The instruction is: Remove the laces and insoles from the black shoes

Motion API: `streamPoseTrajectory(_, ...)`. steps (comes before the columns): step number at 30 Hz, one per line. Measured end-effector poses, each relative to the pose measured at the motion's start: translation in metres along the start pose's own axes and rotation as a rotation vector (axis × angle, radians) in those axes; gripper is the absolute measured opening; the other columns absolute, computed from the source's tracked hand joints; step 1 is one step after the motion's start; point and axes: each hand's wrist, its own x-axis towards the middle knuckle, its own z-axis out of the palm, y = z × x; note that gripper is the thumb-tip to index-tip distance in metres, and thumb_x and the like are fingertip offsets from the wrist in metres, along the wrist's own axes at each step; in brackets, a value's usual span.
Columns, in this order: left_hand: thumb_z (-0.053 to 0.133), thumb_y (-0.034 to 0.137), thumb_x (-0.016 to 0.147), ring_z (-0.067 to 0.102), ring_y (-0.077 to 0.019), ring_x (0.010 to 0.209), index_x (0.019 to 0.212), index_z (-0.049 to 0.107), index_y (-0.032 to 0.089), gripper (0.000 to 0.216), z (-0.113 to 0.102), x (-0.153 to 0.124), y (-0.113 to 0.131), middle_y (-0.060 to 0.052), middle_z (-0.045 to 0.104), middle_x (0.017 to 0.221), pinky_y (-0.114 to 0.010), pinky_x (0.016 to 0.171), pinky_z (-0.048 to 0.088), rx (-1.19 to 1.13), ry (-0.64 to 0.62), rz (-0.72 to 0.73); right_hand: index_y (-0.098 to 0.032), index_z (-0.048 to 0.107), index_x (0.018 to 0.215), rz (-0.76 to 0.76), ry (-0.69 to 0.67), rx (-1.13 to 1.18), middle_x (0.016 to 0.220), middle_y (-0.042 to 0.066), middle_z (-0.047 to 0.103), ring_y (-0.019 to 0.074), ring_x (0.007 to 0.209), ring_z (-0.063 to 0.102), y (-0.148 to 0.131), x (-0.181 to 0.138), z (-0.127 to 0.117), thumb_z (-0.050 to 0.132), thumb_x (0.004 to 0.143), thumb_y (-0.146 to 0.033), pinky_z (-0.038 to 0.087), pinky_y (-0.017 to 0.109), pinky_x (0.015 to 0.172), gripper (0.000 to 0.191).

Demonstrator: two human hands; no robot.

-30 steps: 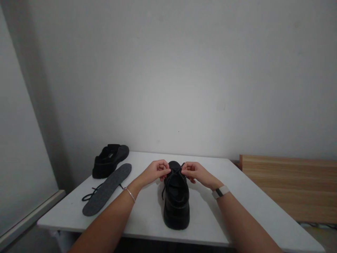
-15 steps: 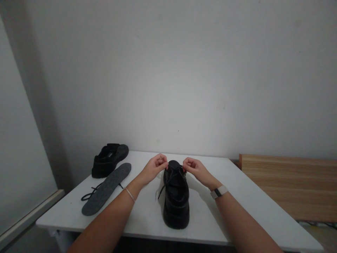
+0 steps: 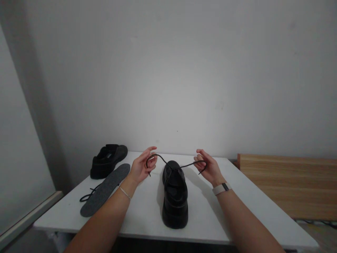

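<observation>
A black lace-up shoe (image 3: 175,207) stands on the white table, heel toward me and toe toward the wall. One end of its black shoelace (image 3: 161,156) runs out to the left into my left hand (image 3: 142,165), where the fingers are curled and the tip hangs below them. On the other side, my right hand (image 3: 209,167) holds the opposite lace end, which loops across its bent fingers. Both hands are raised beside the toe, apart from the shoe itself. The crossing of the lace over the tongue is hard to make out.
At the table's left back corner is a second black shoe (image 3: 107,161). A grey insole (image 3: 105,191) lies in front of it, partly over a loose black lace (image 3: 85,198). The white table (image 3: 200,225) backs onto a wall; a wooden panel (image 3: 284,186) stands right.
Both hands have moved outward from the shoe's lacing, left and right, drawing the two lace ends out sideways. The lace end that hung on the shoe's left side is now in my left hand.
</observation>
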Motion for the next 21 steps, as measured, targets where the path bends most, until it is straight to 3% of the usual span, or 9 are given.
streamPoseTrajectory(3,0.066,0.051,0.081,0.045,-0.0078,0.045,0.09,0.06,0.018,0.034,-0.004,0.002,-0.004,0.004,0.054,0.055,-0.017,0.042,0.033,0.093,-0.03,0.007,-0.015,0.059,0.096,0.089,-0.068,-0.104,0.059,-0.009,0.043,0.0047,0.043,0.035,0.008,0.0,0.003,0.054,0.097,-0.04,0.034,0.018,0.042,0.025)
streamPoseTrajectory(6,0.064,0.049,0.085,0.053,-0.0103,0.049,0.079,0.061,0.014,0.036,-0.005,0.005,-0.016,0.002,0.057,0.053,-0.021,0.049,0.042,0.255,-0.071,-0.028,-0.013,0.061,0.092,0.191,-0.158,-0.248,0.062,-0.008,0.051,0.0048,0.046,0.044,0.019,0.0,0.008,0.062,0.093,-0.031,0.039,0.018,0.044,0.018)
streamPoseTrajectory(10,0.072,0.036,0.084,0.055,-0.0095,0.052,0.083,0.062,0.013,0.025,-0.006,0.009,-0.034,0.003,0.061,0.061,-0.02,0.048,0.043,0.465,-0.105,-0.092,-0.013,0.061,0.087,0.252,-0.246,-0.405,0.068,-0.006,0.056,0.0052,0.051,0.049,0.027,0.001,0.011,0.067,0.09,-0.026,0.041,0.017,0.045,0.015)
streamPoseTrajectory(14,0.074,0.036,0.082,0.055,-0.0089,0.052,0.086,0.061,0.013,0.027,-0.008,0.009,-0.041,0.003,0.061,0.067,-0.02,0.047,0.043,0.58,-0.142,-0.118,-0.013,0.061,0.085,0.245,-0.275,-0.482,0.068,-0.005,0.056,0.0062,0.054,0.052,0.029,0.0,0.01,0.066,0.09,-0.027,0.043,0.018,0.048,0.016)
streamPoseTrajectory(21,0.07,0.029,0.085,0.056,-0.0116,0.064,0.083,0.062,0.013,0.018,-0.006,0.01,-0.043,0.002,0.058,0.072,-0.024,0.056,0.045,0.693,-0.096,-0.007,-0.013,0.059,0.083,0.156,-0.224,-0.516,0.068,-0.005,0.055,0.0073,0.056,0.052,0.04,0.004,0.009,0.062,0.093,-0.032,0.046,0.021,0.052,0.021)
